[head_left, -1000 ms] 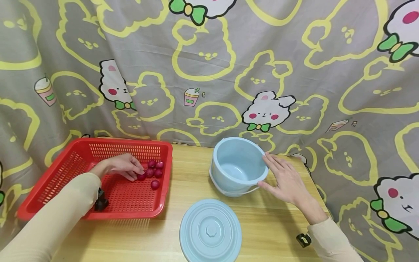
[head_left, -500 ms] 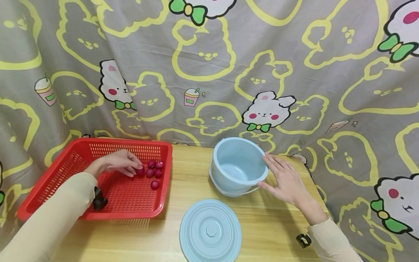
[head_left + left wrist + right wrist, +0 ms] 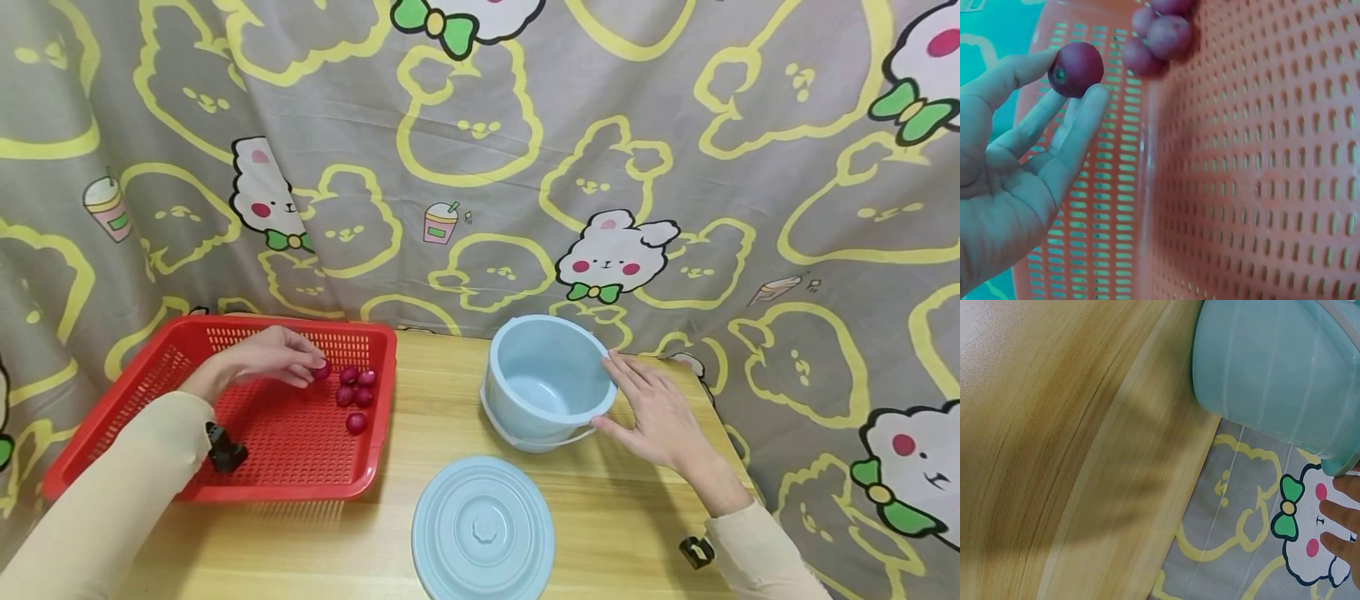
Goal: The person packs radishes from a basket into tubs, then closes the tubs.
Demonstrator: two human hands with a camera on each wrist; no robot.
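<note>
In the head view, my left hand (image 3: 272, 357) is over the right half of a red plastic basket (image 3: 300, 450). It pinches a small round dark red fruit (image 3: 1077, 70), like a large grape or small plum, between thumb and fingertips; a greenish stem scar shows in the left wrist view. Several more such fruits (image 3: 346, 395) lie at the basket's right end. Fingers spread, my right hand (image 3: 654, 417) touches the rim of a light blue bucket (image 3: 517, 408) from the right. The bucket stands upright, uncovered, its visible inside bare.
A round light blue lid (image 3: 483, 530) lies on the wooden table (image 3: 615, 533) in front of the bucket, between basket and right forearm. A patterned grey curtain (image 3: 487, 125) hangs behind the table. Black wrist devices (image 3: 225, 450) sit near both sleeves.
My left hand has lifted the pinched fruit slightly up from the basket floor, away from the other fruits. The right hand and bucket have stayed still.
</note>
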